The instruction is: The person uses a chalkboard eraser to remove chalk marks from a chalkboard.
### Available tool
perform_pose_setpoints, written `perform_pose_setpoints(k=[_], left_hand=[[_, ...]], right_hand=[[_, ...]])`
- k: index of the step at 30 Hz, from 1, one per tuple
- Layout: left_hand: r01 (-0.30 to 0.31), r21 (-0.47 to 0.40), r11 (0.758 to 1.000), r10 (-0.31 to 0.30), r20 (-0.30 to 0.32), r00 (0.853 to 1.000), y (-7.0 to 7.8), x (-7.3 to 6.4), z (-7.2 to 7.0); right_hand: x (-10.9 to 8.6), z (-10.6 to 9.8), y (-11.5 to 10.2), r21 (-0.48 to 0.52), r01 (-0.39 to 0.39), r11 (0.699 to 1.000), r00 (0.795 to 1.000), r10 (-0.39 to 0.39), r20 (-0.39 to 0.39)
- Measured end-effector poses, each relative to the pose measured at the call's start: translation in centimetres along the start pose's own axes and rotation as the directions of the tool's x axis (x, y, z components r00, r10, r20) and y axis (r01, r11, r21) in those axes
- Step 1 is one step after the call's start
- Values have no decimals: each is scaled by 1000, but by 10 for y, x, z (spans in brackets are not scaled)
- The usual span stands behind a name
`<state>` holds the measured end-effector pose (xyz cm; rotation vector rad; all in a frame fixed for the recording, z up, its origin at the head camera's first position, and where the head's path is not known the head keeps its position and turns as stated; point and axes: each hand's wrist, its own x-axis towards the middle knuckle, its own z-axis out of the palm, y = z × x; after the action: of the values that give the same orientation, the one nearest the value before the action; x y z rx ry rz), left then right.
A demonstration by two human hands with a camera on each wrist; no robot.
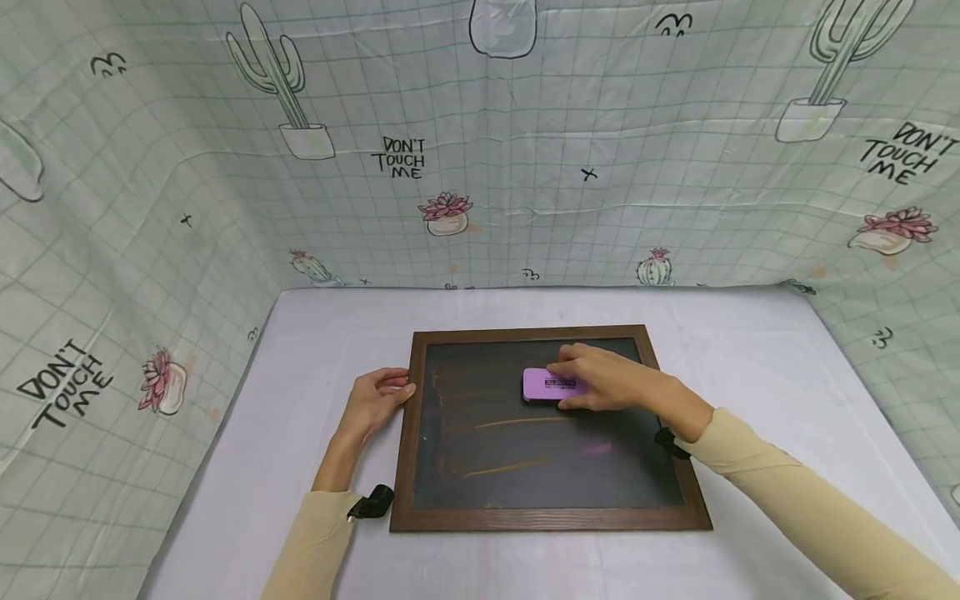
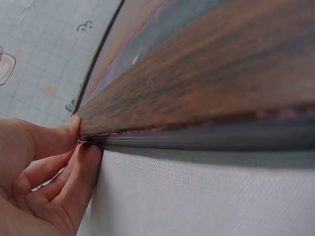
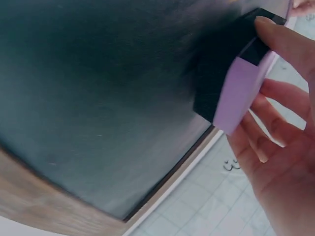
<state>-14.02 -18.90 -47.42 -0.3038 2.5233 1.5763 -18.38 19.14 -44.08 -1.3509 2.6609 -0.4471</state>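
Note:
A framed chalkboard [image 1: 487, 454] lies on the table, its surface dark and its frame brown wood. My right hand [image 1: 611, 379] grips a purple and black chalkboard eraser [image 1: 542, 384] on the upper middle of the board. The right wrist view shows the thumb on the black side of the eraser [image 3: 238, 93] and the other fingers along its purple part. At the board's left side my left hand [image 1: 375, 400] pinches the frame, with the thumb at its edge and fingertips underneath, as the left wrist view shows at the wooden frame [image 2: 187, 83].
Two yellowish chalk streaks [image 1: 517, 422] and a faint pink smudge [image 1: 596, 448] mark the board. A white cloth [image 1: 322, 325] covers the table. Behind and at both sides hangs a grid-patterned curtain [image 1: 525, 108] with cactus drawings. A black wrist camera [image 1: 372, 502] sits by the left sleeve.

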Motion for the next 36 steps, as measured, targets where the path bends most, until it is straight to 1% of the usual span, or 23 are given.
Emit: perform_pose_setpoints(k=[6,10,18,24,32,36], left_hand=[[5,2,1000,-5,-9,1000,-1,1,-1],[3,1,1000,-3,-15,1000,-1,1,0],[11,3,1000,-11,-13,1000,-1,1,0],[4,6,1000,-4,-14,1000,-1,1,1],[2,10,1000,-2,-15,1000,0,1,2],[0,9,1000,0,-15,1000,0,0,1]], right_hand=[[-12,0,3,45,-23,999,998,25,-51],[-22,-1,3,30,-28,999,997,30,-77],[-44,-1,3,19,-49,999,995,51,-83],[-58,-3,2,12,-53,999,993,54,-109],[-77,-4,2,-11,-23,1000,986,21,-163],[-85,-3,2,-10,-32,999,986,30,-161]])
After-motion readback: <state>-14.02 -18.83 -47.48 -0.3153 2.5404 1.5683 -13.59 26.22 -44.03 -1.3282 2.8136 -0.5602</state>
